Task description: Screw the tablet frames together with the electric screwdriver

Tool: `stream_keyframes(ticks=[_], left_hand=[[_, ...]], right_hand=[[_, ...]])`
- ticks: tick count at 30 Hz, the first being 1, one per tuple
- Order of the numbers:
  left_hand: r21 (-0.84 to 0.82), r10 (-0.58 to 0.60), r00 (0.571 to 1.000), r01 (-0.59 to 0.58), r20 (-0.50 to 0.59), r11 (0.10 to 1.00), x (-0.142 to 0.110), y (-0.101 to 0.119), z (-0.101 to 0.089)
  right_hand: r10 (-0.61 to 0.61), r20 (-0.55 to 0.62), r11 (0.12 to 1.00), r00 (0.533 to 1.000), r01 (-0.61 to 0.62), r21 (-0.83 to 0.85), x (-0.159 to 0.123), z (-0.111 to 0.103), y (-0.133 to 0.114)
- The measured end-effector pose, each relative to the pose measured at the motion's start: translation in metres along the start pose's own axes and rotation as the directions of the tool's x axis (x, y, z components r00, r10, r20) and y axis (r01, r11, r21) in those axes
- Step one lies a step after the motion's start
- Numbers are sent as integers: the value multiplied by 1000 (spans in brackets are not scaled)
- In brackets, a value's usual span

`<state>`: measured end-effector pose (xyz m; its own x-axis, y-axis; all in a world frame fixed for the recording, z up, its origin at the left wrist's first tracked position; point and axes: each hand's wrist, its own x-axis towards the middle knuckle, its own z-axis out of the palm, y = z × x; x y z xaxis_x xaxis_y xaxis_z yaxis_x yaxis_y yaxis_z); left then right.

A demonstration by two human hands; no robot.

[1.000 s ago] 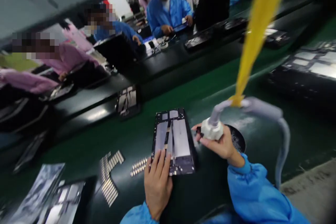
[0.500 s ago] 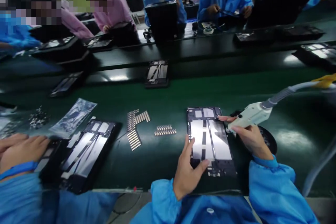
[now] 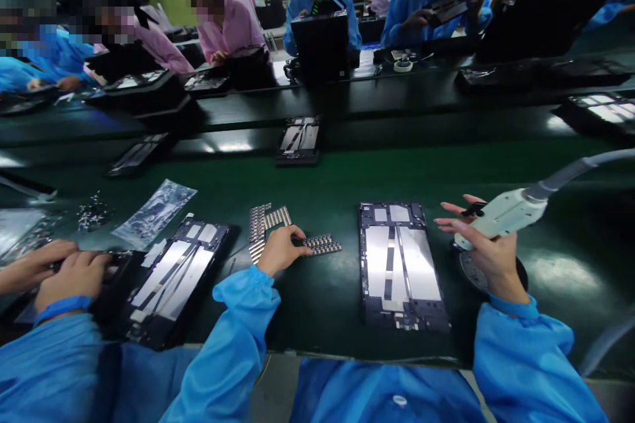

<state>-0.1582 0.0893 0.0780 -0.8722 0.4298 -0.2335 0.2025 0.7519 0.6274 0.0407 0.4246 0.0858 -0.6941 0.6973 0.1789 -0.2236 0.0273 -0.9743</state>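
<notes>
My left hand (image 3: pixel 284 250) is closed in a pinch at the left end of a cluster of small metal parts (image 3: pixel 325 244); its fingertips partly hide what they grip. My right hand (image 3: pixel 491 254) is wrapped round a pale electric screwdriver (image 3: pixel 513 215) with a grey cable, its fingertips pointing left. Beneath that hand sits a round black dish (image 3: pixel 520 271), partly covered. Between my hands an opened tablet-like device (image 3: pixel 401 264) lies flat with its silver inside showing, touched by neither hand. More metal strips (image 3: pixel 278 217) lie just behind my left hand.
Left of me lies a second opened device (image 3: pixel 178 271), near a clear plastic bag (image 3: pixel 155 213) and a pile of small parts (image 3: pixel 93 210). A co-worker's hands (image 3: pixel 74 274) work at the far left. Another device (image 3: pixel 298 141) rests farther back; several people sit across.
My left hand has left the device and moved left to the small metal parts. My right hand has drawn the screwdriver away to the right. A person opposite has lifted a device.
</notes>
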Motion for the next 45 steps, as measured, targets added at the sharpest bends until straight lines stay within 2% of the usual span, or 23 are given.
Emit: stream_keyframes(ticks=[4, 6, 10, 12, 13, 14, 16, 17, 18, 19, 20, 22, 25, 28, 31, 36, 39, 41, 45], left_hand=[[-72, -7, 994, 15, 111, 997, 5, 5, -2], [-59, 1, 991, 7, 133, 998, 8, 8, -3], [75, 22, 999, -26, 44, 997, 4, 12, 1], [206, 130, 990, -116, -60, 972, -6, 14, 7], [277, 228, 967, -190, -112, 942, -12, 16, 11], [338, 344, 926, -276, -159, 900, -19, 18, 16], [381, 541, 802, -432, -253, 818, -32, 25, 28], [342, 583, 750, -484, -312, 806, -36, 30, 36], [275, 587, 717, -518, -376, 810, -39, 36, 45], [190, 559, 708, -535, -432, 823, -41, 42, 55], [93, 510, 721, -534, -469, 840, -41, 48, 65], [-107, 387, 782, -494, -489, 863, -37, 61, 87], [-338, 276, 852, -445, -445, 829, -31, 77, 117], [-385, 326, 848, -491, -419, 782, -31, 88, 137], [-345, 398, 827, -536, -398, 770, -38, 96, 148], [-330, 472, 823, -562, -316, 759, -51, 101, 158], [-339, 460, 806, -580, -373, 741, -52, 96, 153], [-321, 387, 817, -538, -428, 780, -50, 90, 146], [-226, 185, 867, -317, -463, 921, -48, 75, 133]], right_hand=[[-92, -7, 992, 996, 91, -92, -3, 6, 8], [-133, -24, 987, 991, 131, -92, -3, 9, 13], [-49, -39, 998, 998, 50, 33, 0, 12, 17], [14, -24, 996, 1000, -12, 83, 1, 12, 16], [37, -16, 995, 999, -35, 96, 0, 12, 15], [58, -5, 994, 998, -57, 96, 0, 13, 13], [94, 24, 994, 995, -95, 57, -2, 13, 8], [107, 46, 994, 993, -109, 33, -3, 13, 4], [112, 71, 993, 991, -113, 13, -3, 13, 0], [106, 91, 994, 990, -106, -1, -1, 11, -4], [86, 109, 996, 990, -86, -3, 1, 8, -9], [16, 86, 1000, 996, -17, 2, 9, -2, -18], [-78, -50, 997, 996, 78, -2, 20, -27, -26], [-113, -182, 992, 977, 121, 34, 26, -49, -20], [-114, -248, 990, 962, 132, 57, 28, -60, -8], [-128, -288, 991, 949, 130, -13, 35, -56, -1], [-116, -284, 993, 952, 113, -25, 38, -52, -3], [-93, -291, 996, 952, 92, -16, 40, -51, -2], [-75, -291, 997, 954, 73, -16, 40, -50, 1]])
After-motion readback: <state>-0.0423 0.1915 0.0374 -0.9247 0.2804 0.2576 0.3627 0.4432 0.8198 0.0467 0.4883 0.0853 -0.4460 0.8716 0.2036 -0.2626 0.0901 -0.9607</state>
